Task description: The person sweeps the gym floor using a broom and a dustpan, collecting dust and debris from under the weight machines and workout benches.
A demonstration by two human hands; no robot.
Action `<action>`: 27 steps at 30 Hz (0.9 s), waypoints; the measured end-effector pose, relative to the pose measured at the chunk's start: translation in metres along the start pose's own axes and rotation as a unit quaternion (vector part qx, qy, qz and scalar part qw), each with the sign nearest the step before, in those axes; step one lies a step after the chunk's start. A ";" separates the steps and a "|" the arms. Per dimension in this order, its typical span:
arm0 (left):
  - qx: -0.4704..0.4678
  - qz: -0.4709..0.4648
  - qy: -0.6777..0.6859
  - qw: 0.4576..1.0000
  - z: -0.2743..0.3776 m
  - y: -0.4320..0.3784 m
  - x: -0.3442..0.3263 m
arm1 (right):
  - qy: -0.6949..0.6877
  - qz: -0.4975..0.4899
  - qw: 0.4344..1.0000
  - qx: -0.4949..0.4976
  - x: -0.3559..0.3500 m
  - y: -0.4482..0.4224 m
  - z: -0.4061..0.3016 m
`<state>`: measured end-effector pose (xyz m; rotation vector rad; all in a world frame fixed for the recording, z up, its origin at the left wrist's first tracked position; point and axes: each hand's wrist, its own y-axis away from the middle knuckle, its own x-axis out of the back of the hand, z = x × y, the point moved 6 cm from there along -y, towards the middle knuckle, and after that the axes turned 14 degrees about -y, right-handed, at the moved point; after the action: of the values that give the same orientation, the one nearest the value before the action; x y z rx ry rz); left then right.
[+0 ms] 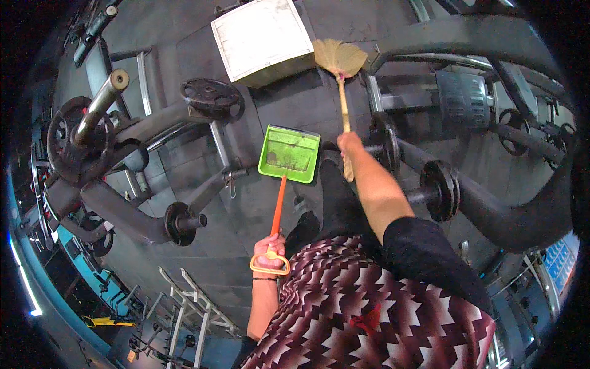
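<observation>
My left hand point(268, 246) is closed around the orange handle point(278, 210) of a dustpan, just below which sits its yellow-orange loop grip point(270, 271). The green pan point(289, 150) is down at floor level in front of my feet, with grey dust and dirt spread inside it. In my right hand point(351, 145) is the wooden handle of a straw broom point(345, 106). Its fanned bristles point(340, 57) point away from me, beside the right corner of a white box point(263, 37). Broom and dustpan are apart from each other.
Gym machines flank me: weight plates point(212, 97) and a bar post point(103, 101) on the left, more plates point(438, 190) and a padded frame point(461, 34) on the right. Dark rubber tiles point(286, 101) cover the floor. A pale metal rack point(193, 304) stands at lower left.
</observation>
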<state>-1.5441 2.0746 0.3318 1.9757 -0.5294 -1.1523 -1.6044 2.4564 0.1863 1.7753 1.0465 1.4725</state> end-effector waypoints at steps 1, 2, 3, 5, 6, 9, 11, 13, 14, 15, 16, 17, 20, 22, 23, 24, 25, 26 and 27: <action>-0.007 0.012 -0.020 1.000 -0.003 0.006 0.008 | -0.042 0.006 0.998 -0.046 -0.018 0.029 0.015; 0.002 0.020 0.000 1.000 -0.008 0.009 0.016 | -0.025 -0.026 0.998 -0.047 -0.029 0.049 0.030; 0.017 0.026 0.011 0.999 -0.013 0.011 0.023 | -0.079 -0.064 0.995 0.009 -0.045 0.055 0.066; 0.037 0.018 0.028 0.999 -0.001 0.007 0.061 | -0.129 -0.073 0.985 -0.087 -0.074 0.091 0.105; 0.039 0.019 0.022 0.999 -0.004 0.006 0.063 | -0.128 -0.085 0.982 -0.111 -0.076 0.106 0.123; 0.020 -0.038 0.020 0.999 -0.004 -0.007 0.104 | -0.154 -0.051 0.981 -0.103 -0.074 0.162 0.140; 0.024 -0.014 0.026 0.999 -0.006 0.000 0.125 | -0.156 -0.064 0.983 -0.079 -0.065 0.207 0.144; 0.017 -0.003 0.039 0.999 -0.001 0.006 0.157 | -0.072 -0.047 0.996 -0.031 -0.062 0.253 0.138; 0.008 -0.013 0.012 1.000 -0.002 0.006 0.170 | -0.043 -0.027 0.999 -0.003 -0.060 0.265 0.142; 0.008 -0.048 0.000 0.999 -0.005 0.004 0.173 | -0.013 -0.009 1.000 0.026 -0.056 0.268 0.143; 0.015 -0.055 0.010 0.998 -0.008 0.006 0.180 | 0.029 0.005 0.998 0.057 -0.058 0.275 0.134; 0.020 -0.062 0.021 0.998 -0.013 0.008 0.186 | 0.072 0.019 0.993 0.089 -0.061 0.279 0.118; 0.016 -0.053 -0.005 0.998 -0.027 0.019 0.215 | 0.162 0.087 0.960 0.212 -0.096 0.262 0.069; 0.019 -0.046 0.010 0.999 -0.037 0.033 0.243 | 0.226 0.056 0.930 0.283 -0.149 0.254 0.037; 0.015 -0.040 0.015 0.999 -0.039 0.037 0.251 | 0.188 0.012 0.949 0.252 -0.170 0.250 0.021; 0.025 -0.038 0.004 0.999 -0.041 0.037 0.248 | 0.078 0.038 0.967 0.241 -0.182 0.190 0.038; 0.022 -0.026 0.013 0.999 -0.043 0.042 0.259 | 0.097 -0.023 0.975 0.199 -0.209 0.180 0.032; 0.014 -0.024 0.033 0.999 -0.046 0.051 0.271 | -0.003 -0.048 0.987 0.151 -0.232 0.198 0.033; 0.025 -0.019 0.027 0.999 -0.048 0.059 0.272 | 0.008 -0.053 0.989 0.138 -0.240 0.192 0.043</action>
<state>-1.3640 1.8755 0.2454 2.0630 -0.4986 -1.1158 -1.5424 2.1535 0.2167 1.8640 1.3877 1.3297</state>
